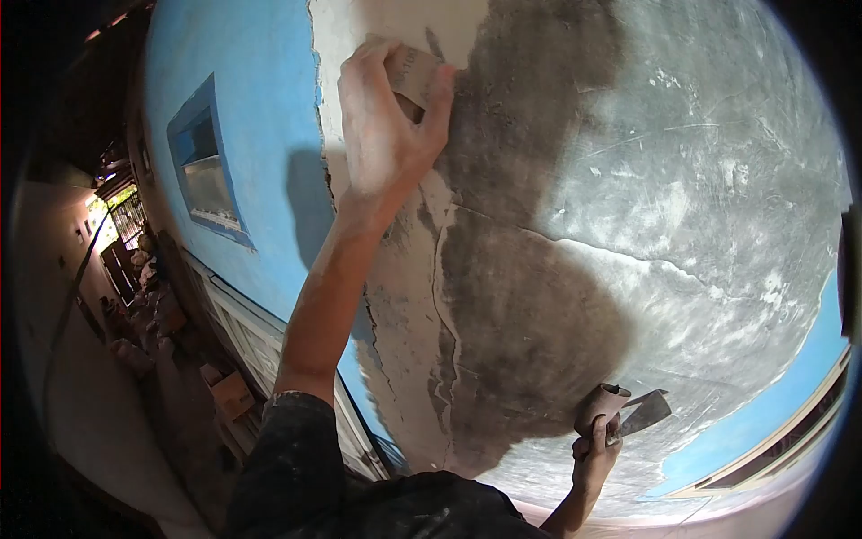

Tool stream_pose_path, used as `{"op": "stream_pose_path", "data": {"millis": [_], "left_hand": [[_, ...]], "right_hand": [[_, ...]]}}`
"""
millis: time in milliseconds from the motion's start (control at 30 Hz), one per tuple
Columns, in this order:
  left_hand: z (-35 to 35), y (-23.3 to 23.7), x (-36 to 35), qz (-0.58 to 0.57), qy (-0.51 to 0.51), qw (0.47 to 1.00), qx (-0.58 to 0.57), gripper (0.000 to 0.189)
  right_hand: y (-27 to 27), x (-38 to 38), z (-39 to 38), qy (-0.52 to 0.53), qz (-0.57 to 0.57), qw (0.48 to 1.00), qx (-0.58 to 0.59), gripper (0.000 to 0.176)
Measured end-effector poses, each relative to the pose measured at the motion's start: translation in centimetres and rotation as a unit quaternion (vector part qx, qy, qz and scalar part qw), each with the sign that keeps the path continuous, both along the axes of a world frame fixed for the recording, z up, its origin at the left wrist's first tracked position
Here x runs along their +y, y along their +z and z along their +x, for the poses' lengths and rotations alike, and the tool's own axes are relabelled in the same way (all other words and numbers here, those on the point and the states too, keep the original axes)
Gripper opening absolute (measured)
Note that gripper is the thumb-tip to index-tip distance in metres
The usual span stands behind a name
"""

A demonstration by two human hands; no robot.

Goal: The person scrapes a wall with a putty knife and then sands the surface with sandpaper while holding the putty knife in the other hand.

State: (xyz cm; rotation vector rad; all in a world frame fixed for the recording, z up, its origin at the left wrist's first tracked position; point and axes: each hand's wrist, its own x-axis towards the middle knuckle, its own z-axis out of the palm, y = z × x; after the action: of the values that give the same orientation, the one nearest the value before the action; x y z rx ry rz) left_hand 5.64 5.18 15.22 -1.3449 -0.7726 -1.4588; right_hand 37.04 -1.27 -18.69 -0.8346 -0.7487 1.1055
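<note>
Raised high, my left hand (pixel 395 135) is closed on a folded piece of sandpaper (pixel 415 74), its printed backing facing me. It is at the pale plaster strip on the wall corner (pixel 422 27). Low on the right, my right hand (pixel 597 454) grips a putty knife (pixel 645 413), its flat metal blade pointing right. The same hand also holds a rolled piece of sandpaper (pixel 602 406). My fingers partly hide the knife's handle. Both hands are in front of the grey plastered wall (pixel 664 198).
Cracks run down the corner plaster and across the grey wall. Left of the corner is a blue wall (pixel 260 108) with a small window (pixel 208 175). A narrow passage holds a cardboard box (pixel 232 393) and piled items (pixel 148 314). A ledge (pixel 772 449) is at lower right.
</note>
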Motion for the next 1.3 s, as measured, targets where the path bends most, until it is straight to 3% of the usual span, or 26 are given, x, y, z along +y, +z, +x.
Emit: {"op": "stream_pose_path", "data": {"millis": [333, 433, 533, 633, 733, 833, 933, 1033, 1133, 1233, 1300], "left_hand": [[-2.3, -2.3, 1.0, -0.034, -0.020, 0.989, 0.142, 0.024], [-1.5, -2.6, 0.4, -0.038, -0.066, 0.990, 0.116, 0.032], [-1.6, -3.1, -0.5, -0.030, 0.103, 0.991, 0.081, 0.048], [-3.3, -3.3, 1.5, -0.005, 0.040, 0.990, 0.137, 0.060], [-3.6, -1.1, 1.9, -0.020, -0.007, 0.991, 0.135, 0.059], [-2.0, 0.5, 0.5, -0.017, 0.143, 0.984, 0.101, 0.059], [-1.3, -1.1, 0.1, -0.042, 0.179, 0.979, 0.085, 0.063], [-1.4, -3.8, 0.5, -0.067, 0.182, 0.974, 0.115, 0.063], [-1.5, -1.1, 0.1, -0.066, 0.164, 0.976, 0.126, 0.061], [-1.7, 1.4, 0.0, -0.050, 0.078, 0.987, 0.130, 0.059], [-2.0, 0.4, 1.0, -0.007, 0.095, 0.983, 0.158, 0.062]], "right_hand": [[-0.2, 0.1, 0.7, -0.006, 0.006, 1.000, -0.013, 0.032], [0.0, 0.2, 0.6, -0.004, 0.011, 1.000, -0.020, 0.034], [0.3, -0.1, 0.8, -0.004, 0.019, 1.000, -0.023, 0.035], [0.4, -0.4, 0.7, -0.012, 0.017, 1.000, -0.008, 0.033], [0.3, -0.3, 0.7, -0.016, 0.010, 1.000, 0.001, 0.033], [0.3, -0.3, 0.7, -0.009, 0.008, 1.000, 0.008, 0.033], [0.2, -0.2, 0.7, -0.006, 0.012, 1.000, 0.018, 0.033], [-0.2, 0.1, 0.6, -0.011, 0.016, 0.999, 0.025, 0.033], [-0.3, 0.1, 0.6, 0.003, 0.013, 1.000, 0.019, 0.032], [-0.2, 0.4, 0.4, 0.016, 0.016, 1.000, 0.011, 0.033], [-0.5, 0.6, 0.4, 0.014, 0.015, 1.000, 0.010, 0.034]]}}
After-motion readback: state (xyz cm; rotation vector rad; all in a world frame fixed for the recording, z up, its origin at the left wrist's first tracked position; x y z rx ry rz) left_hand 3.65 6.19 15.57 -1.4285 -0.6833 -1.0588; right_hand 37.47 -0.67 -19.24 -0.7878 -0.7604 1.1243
